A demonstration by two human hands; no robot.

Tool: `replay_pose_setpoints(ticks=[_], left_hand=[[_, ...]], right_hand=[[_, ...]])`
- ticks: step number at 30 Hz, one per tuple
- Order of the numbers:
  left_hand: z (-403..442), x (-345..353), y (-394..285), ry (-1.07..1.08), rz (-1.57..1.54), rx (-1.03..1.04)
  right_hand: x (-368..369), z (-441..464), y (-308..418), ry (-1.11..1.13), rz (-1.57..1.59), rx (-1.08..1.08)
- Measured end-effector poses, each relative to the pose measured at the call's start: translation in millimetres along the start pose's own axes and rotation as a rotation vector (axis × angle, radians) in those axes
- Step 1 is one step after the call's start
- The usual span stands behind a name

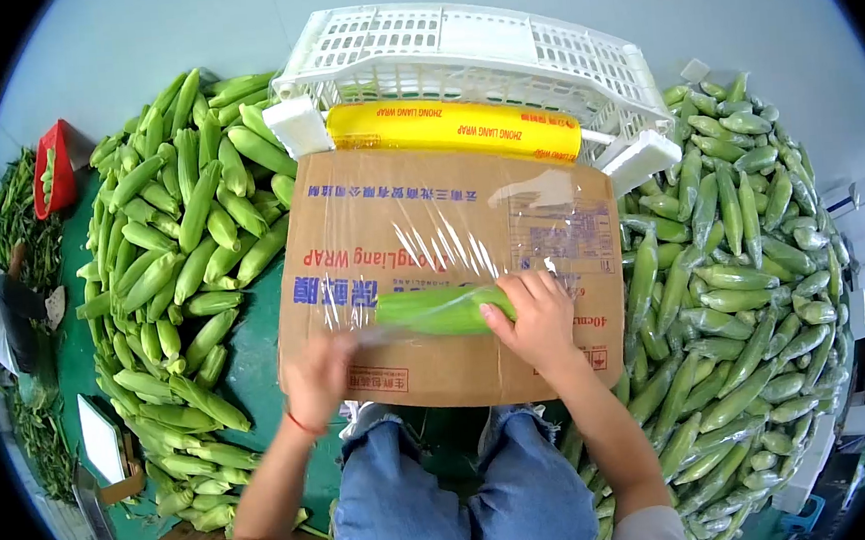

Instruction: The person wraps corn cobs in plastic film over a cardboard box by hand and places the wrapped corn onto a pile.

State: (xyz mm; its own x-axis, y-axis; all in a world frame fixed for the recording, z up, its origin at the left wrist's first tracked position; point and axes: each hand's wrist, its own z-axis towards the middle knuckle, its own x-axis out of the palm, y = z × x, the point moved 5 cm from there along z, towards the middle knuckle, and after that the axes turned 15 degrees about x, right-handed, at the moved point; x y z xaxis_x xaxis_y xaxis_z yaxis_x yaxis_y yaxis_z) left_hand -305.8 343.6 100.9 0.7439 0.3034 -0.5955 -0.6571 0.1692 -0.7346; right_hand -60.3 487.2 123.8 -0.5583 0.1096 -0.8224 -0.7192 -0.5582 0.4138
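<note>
An ear of corn in its green husk (430,312) lies crosswise on a cardboard box (461,383) in front of me. Clear plastic wrap (430,240) stretches over the box top, from the yellow roll down to the corn. My right hand (545,324) is closed over the corn's right end, thumb and fingers pressing on it. Just past the corn's left end is my left hand (319,366), blurred by motion. Its fingers look closed on the edge of the film, which streaks toward the corn.
A yellow wrap roll (453,130) on a rod sits behind the box, between white foam blocks (299,127), before a white plastic crate (477,41). Unwrapped corn (173,218) is heaped left, wrapped corn (735,299) right. Another person (8,300) is at the far left, near a red basket (56,168).
</note>
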Motion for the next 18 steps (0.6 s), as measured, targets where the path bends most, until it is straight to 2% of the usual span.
replay_pose_setpoints(ticks=[2,4,6,7,8,10,11,12,14,15,16,18], left_hand=[[69.1,-26.7,-26.6,-0.173,0.172,0.229],[124.2,13.1,-11.5,0.048,0.009,0.171],[145.2,78.9,-4.7,0.627,0.331,0.264],[147.4,86.0,-19.6,0.681,0.409,0.257],[141.7,84.6,-35.6,0.744,0.483,0.247],[103.8,65.3,-71.0,0.902,0.392,0.161],[65.4,64.7,-75.9,0.700,0.364,0.264],[36.2,62.5,-77.9,0.496,0.325,0.362],[39.9,59.6,-81.3,0.452,0.439,0.418],[38.4,57.1,-81.8,0.433,0.497,0.432],[57.5,61.8,-65.9,0.405,0.471,0.350],[118.2,70.6,-28.5,0.339,0.583,0.401]], right_hand=[[-1.1,5.0,4.3,0.012,0.083,-0.014],[-4.2,9.5,2.7,-0.009,0.119,-0.030],[1.2,13.3,-3.9,0.019,0.155,-0.023],[4.8,15.1,-5.6,0.041,0.178,-0.021],[11.5,18.1,-9.7,0.196,0.127,0.097],[10.2,20.1,-14.1,0.494,0.012,0.345],[2.9,18.2,-1.7,0.678,-0.019,0.417],[3.1,12.3,0.7,0.655,0.038,0.390],[3.6,-6.8,3.8,0.619,0.155,0.344],[-6.5,-8.8,8.3,0.503,0.104,0.338],[-15.4,-1.4,23.2,0.357,0.075,0.113],[-32.2,21.7,49.7,0.040,0.020,-0.332]])
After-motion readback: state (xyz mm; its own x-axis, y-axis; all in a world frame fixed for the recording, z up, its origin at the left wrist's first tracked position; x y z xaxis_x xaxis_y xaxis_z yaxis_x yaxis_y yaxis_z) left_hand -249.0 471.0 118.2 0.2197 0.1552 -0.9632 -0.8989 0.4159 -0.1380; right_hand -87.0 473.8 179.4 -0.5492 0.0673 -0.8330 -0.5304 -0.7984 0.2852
